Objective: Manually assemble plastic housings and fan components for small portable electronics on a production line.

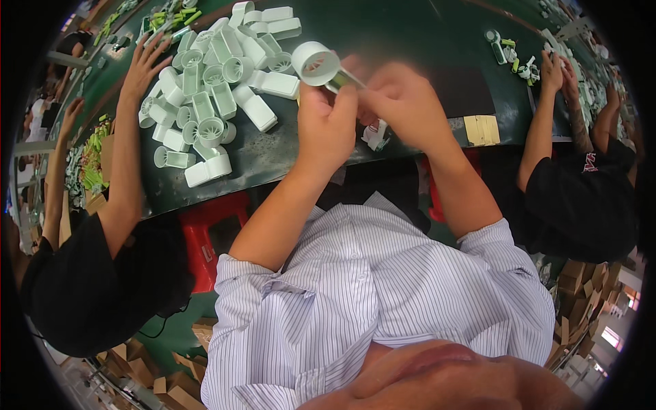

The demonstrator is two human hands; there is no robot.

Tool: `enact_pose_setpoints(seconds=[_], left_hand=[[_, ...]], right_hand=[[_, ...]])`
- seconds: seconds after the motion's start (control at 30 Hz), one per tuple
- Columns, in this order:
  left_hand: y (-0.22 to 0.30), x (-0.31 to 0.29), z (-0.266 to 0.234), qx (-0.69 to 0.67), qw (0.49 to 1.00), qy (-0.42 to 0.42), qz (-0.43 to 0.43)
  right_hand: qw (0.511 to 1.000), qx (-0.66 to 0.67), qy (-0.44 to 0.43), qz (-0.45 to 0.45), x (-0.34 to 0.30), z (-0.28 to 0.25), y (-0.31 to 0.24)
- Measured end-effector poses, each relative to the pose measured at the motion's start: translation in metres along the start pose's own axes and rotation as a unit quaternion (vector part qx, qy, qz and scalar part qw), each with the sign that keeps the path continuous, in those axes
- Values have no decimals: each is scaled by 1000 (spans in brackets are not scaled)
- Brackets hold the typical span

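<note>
Over the table, my left hand (326, 130) grips a pale green plastic housing (316, 63) with a round, cup-like end and a spoked grille inside it. The round end tilts up to the left, and its handle part runs toward my other hand. My right hand (404, 102) meets that handle with thumb and fingers closed together. Its fingertips are slightly blurred, so whatever they pinch is hidden. Left of my hands lies a heap of similar pale green housings (222, 48), some with round grilles showing, others boxy side up.
The dark green table (403, 31) carries a black mat (465, 92) and a piece of yellow tape (482, 130). Co-workers' arms reach in at left (130, 109) and right (544, 116), near more green parts (509, 55). A red stool (205, 236) stands under the front edge.
</note>
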State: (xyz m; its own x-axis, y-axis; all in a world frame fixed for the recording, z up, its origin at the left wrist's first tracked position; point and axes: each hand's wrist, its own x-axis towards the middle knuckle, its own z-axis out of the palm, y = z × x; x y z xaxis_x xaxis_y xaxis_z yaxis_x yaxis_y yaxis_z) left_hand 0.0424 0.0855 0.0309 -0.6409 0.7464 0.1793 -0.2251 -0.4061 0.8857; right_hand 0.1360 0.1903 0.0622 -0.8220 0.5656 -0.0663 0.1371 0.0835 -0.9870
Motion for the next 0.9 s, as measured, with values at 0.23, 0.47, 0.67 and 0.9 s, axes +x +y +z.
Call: enact_pose_setpoints(seconds=[0.23, 0.47, 0.67, 0.9], left_hand=[[11, 9, -4, 90, 995, 25, -32], [13, 17, -28, -39, 993, 85, -71], [24, 6, -28, -6, 994, 68, -89], [29, 0, -34, 47, 993, 51, -98]], right_hand=[[995, -81, -32, -48, 23, 2, 10], [990, -36, -136, 3, 15, -3, -8], [997, -11, -68, -29, 17, 18, 5], [995, -38, -46, -81, 14, 29, 8]])
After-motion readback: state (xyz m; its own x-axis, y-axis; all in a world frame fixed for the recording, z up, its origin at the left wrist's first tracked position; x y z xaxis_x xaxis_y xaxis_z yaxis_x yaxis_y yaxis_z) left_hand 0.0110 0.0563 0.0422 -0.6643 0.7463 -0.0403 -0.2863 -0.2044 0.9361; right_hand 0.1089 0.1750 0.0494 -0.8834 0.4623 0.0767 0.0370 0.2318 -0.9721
